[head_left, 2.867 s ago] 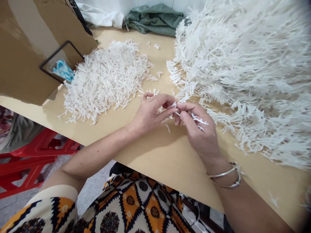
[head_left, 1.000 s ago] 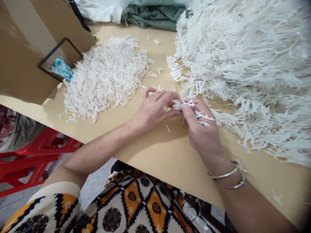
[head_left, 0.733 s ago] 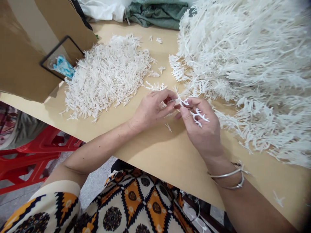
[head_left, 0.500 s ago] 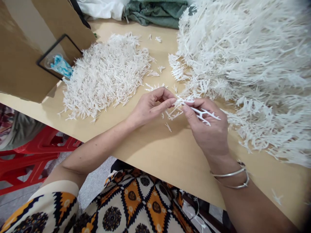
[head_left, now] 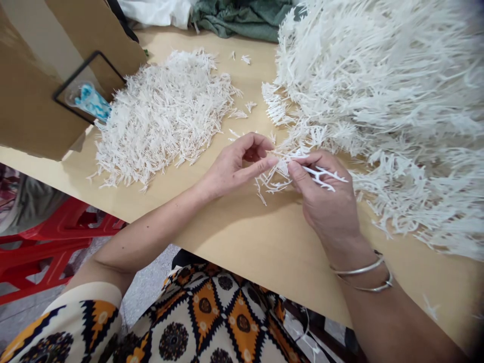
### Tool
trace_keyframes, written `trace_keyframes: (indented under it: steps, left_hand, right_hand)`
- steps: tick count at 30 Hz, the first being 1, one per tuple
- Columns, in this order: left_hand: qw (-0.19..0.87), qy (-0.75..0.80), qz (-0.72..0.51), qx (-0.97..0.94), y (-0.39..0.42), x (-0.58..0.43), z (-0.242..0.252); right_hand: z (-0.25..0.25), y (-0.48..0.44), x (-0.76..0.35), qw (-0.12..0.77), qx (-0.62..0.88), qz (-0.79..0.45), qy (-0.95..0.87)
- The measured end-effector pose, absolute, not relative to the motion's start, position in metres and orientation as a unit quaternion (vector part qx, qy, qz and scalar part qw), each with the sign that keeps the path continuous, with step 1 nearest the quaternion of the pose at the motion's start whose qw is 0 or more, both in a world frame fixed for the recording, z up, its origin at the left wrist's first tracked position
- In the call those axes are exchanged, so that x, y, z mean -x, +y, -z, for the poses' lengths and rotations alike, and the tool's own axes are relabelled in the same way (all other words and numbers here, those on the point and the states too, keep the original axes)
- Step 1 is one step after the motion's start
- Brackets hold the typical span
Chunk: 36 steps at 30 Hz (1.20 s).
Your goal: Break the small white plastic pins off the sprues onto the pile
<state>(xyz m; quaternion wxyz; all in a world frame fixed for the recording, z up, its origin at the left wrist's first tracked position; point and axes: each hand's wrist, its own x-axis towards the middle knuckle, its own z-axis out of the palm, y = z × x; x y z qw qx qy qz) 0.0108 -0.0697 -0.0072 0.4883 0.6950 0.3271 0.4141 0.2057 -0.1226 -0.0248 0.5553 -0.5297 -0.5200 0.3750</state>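
My right hand [head_left: 327, 194] pinches a white plastic branch [head_left: 325, 176] between thumb and forefinger. The branch's forked twigs stick out over the fingers to the right, and its other end points at my left hand [head_left: 247, 164]. That left hand has thumb and forefinger closed at the branch's left end; the exact contact point is partly hidden among white twigs. Beneath and between both hands, loose white sprigs [head_left: 274, 181] lie on the table [head_left: 242, 237].
A heap of small white sprigs [head_left: 162, 116] lies to the left, and a larger pile of white branches [head_left: 378, 91] fills the right. At far left stands a cardboard box [head_left: 34, 101] with a black frame and blue-and-white item. Green cloth [head_left: 242, 17] lies behind; red stools [head_left: 56, 237] stand below.
The branch and my right hand have shifted slightly right, with the branch turned a little. My left thumb has straightened, and the left fingers stay close to the branch's end.
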Motion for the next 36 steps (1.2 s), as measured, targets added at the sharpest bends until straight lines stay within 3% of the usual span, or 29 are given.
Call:
trace_keyframes:
  steps: [8, 14, 24, 36]
  left_hand:
    - [0.548, 0.374, -0.395, -0.636, -0.073, -0.020, 0.011]
    - [0.630, 0.327, -0.402, -0.578, -0.066, -0.019, 0.016]
    - [0.644, 0.303, -0.384, -0.589, -0.071, -0.018, 0.016]
    - [0.597, 0.375, -0.369, -0.605, -0.078, -0.025, 0.012]
  right_hand:
    - [0.017, -0.130, -0.196, 0.539, 0.540, -0.339, -0.551]
    - [0.030, -0.124, -0.200, 0.592, 0.512, -0.347, -0.518]
    - [0.030, -0.118, -0.195, 0.656, 0.459, -0.432, -0.414]
    - [0.024, -0.115, -0.201, 0.634, 0.470, -0.429, -0.439]
